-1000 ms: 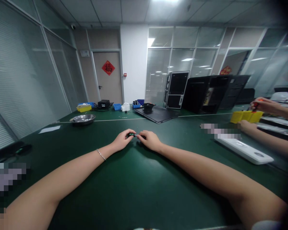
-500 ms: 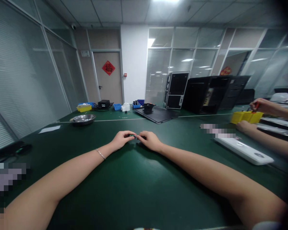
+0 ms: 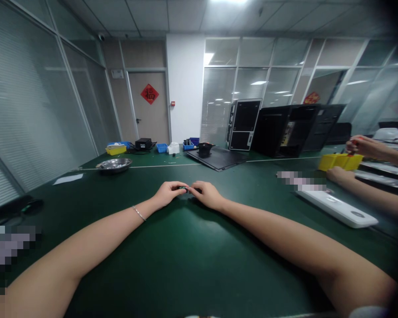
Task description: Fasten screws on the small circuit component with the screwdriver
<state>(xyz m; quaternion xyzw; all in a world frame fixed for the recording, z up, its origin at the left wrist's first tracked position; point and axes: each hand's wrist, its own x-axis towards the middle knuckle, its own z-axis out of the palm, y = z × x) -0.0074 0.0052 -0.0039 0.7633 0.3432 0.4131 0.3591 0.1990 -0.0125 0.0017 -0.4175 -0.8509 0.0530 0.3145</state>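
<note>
Over the middle of the green table (image 3: 192,256), my left hand (image 3: 168,193) and my right hand (image 3: 207,194) meet fingertip to fingertip. Between them is a small dark green piece with a pale end (image 3: 184,189), mostly covered by the fingers and too small to name. My left thumb and fingers are closed around it. The right thumb and fingertips pinch at its right end; whether they grip the same piece or a separate tiny part is hidden.
A metal bowl (image 3: 115,165) and a paper sheet (image 3: 68,179) lie left. Behind are a black panel (image 3: 215,158) and computer cases (image 3: 244,124). On the right, a co-worker's hands (image 3: 361,145) work at a yellow bin (image 3: 340,162), near a long white device (image 3: 336,207).
The small piece between my fingers has turned slightly, showing less green. My hands and arms stay in place. The co-worker's upper hand has shifted a little.
</note>
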